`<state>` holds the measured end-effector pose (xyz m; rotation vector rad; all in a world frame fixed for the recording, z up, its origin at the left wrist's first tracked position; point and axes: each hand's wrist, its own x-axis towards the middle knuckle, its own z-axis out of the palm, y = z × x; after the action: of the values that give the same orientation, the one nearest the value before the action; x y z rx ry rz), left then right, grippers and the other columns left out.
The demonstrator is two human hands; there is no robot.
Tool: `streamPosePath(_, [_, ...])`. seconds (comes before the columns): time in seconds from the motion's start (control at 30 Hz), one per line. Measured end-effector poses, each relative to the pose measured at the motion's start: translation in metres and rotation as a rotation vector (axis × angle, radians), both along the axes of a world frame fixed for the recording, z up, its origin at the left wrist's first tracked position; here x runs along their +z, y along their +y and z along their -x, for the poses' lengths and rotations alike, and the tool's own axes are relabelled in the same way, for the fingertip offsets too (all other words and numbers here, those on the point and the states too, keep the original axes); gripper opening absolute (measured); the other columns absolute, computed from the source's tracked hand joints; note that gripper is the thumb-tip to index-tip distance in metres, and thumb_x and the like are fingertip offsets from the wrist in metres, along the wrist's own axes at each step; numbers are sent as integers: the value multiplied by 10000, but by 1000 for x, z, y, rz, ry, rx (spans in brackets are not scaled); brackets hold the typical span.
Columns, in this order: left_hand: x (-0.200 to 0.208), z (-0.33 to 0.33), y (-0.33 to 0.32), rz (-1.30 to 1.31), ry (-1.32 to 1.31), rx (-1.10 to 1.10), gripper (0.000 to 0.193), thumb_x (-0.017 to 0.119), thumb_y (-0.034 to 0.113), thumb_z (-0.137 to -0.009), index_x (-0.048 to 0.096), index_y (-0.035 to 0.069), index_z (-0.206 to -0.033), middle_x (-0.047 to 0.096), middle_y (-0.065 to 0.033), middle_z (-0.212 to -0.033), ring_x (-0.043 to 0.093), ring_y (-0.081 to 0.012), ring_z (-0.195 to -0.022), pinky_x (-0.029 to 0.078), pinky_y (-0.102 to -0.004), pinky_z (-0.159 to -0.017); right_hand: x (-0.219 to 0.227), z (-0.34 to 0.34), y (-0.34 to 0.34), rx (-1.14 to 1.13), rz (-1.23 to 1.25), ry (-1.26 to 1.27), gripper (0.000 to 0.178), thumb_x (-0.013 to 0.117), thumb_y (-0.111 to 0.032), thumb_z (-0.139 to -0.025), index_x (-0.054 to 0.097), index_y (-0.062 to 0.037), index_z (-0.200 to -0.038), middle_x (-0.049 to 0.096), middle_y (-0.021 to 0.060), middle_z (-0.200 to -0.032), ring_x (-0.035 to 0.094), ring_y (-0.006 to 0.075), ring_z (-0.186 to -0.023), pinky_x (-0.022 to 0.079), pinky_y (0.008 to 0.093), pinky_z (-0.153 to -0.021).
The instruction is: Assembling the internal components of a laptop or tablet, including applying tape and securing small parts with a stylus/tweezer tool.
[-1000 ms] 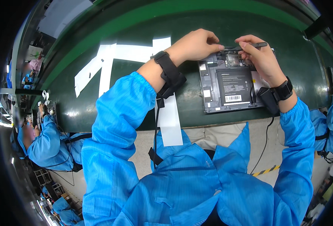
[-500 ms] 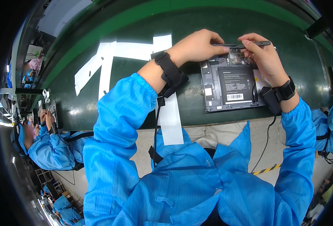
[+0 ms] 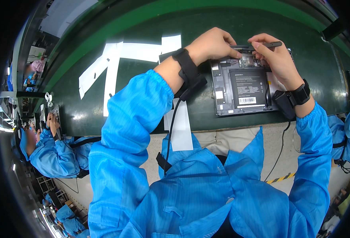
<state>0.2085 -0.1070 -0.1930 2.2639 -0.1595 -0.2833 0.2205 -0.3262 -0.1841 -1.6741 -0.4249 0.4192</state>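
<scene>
An opened tablet [image 3: 225,107] lies face down on the green bench in front of me, its inside showing. A large black battery [image 3: 248,88] with a white label fills its middle. My left hand [image 3: 213,45] is at the tablet's far left edge, thumb bent down by the exposed circuit parts [image 3: 246,60]. Its fingers curl together; whatever they pinch is hidden. Over the far right part, my right hand [image 3: 273,55] holds dark tweezers [image 3: 275,44] between thumb and fingers. The tweezers point left toward my left thumb, and their tips are hard to make out.
White paper strips [image 3: 141,51] lie on the bench [image 3: 143,85] to the left, with small black pieces on some. One strip [image 3: 181,139] hangs over the near edge. Black cables run from both wrist straps. Co-workers in blue sit at left [image 3: 56,158] and right.
My left hand and forearm have shifted right, with the thumb further onto the tablet's circuit area. The right hand and tweezers have moved slightly left.
</scene>
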Motion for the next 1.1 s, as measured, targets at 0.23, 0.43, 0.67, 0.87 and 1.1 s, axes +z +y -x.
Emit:
streamPosePath(0.23, [2, -11, -3, 60, 220, 106, 407, 904, 279, -653, 778, 53, -967, 718, -96, -881, 635, -202, -796, 481, -308, -747, -1, -4, 2, -33, 15, 49, 185, 637, -221, -942, 682, -76, -1047, 591, -42, -765, 530, 36, -708, 414, 186, -621])
streamPosePath(0.43, [4, -15, -4, 62, 271, 109, 402, 902, 273, -660, 777, 56, -975, 724, -105, -895, 641, -207, -834, 475, -304, -765, -4, -5, 1, -48, -14, 52, 173, 637, -221, -942, 678, -76, -1027, 599, -33, -770, 532, 40, -706, 417, 187, -622])
streamPosePath(0.67, [8, -21, -4, 61, 310, 117, 405, 900, 262, -667, 766, 30, -971, 728, -129, -923, 662, -215, -874, 493, -317, -782, 16, -24, -16, -1, 12, -146, 200, 633, -217, -958, 679, -26, -994, 595, -27, -776, 521, 55, -709, 431, 214, -650])
streamPosePath(0.87, [9, -15, 1, 71, 301, 54, 420, 876, 287, -698, 754, 31, -1008, 723, -121, -933, 660, -216, -851, 494, -305, -778, 54, 8, -77, -108, -163, -252, 202, 590, -173, -983, 652, 8, -1048, 541, -12, -803, 472, 73, -765, 373, 225, -698])
streamPosePath(1.1, [3, -7, -2, -66, 76, -63, 454, 865, 324, -707, 743, 8, -1009, 713, -120, -908, 645, -209, -827, 483, -298, -770, 12, 70, -145, -348, -205, -181, 168, 575, -145, -985, 614, 15, -1018, 551, 30, -842, 494, 106, -769, 380, 250, -694])
